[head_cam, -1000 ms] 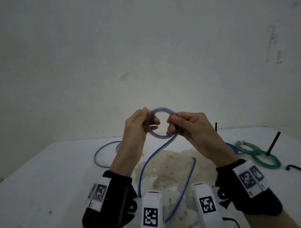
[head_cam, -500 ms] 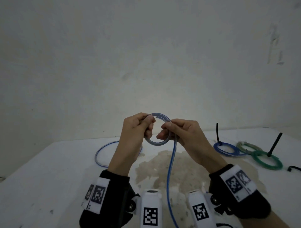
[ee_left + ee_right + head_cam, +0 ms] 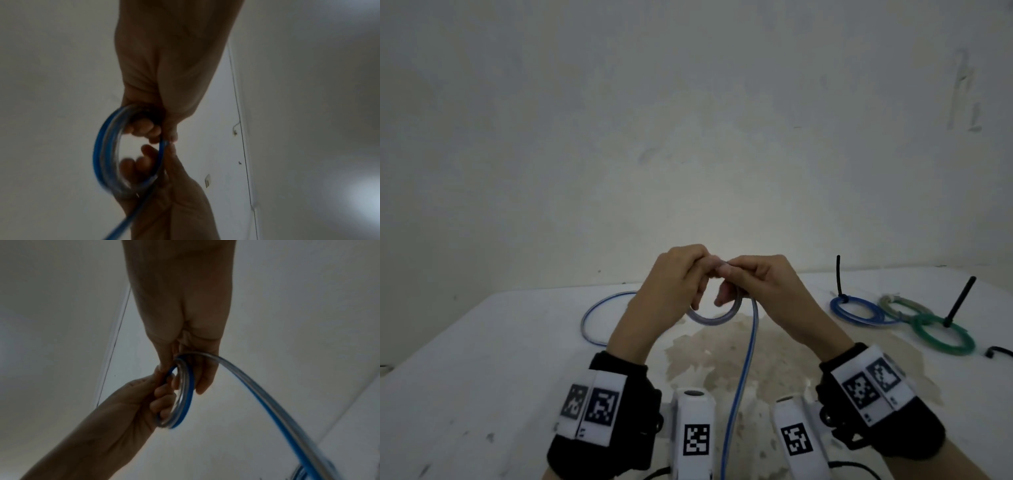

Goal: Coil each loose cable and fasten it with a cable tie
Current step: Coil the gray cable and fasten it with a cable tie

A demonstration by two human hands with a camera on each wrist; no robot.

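Above white table, mid-air: left hand and right hand both pinch small coil of blue cable, fingertips meeting at coil top. Loose tail drops toward camera. No containers visible. Vs 0.5 s ago: hands closer together, coil top now covered by fingers.
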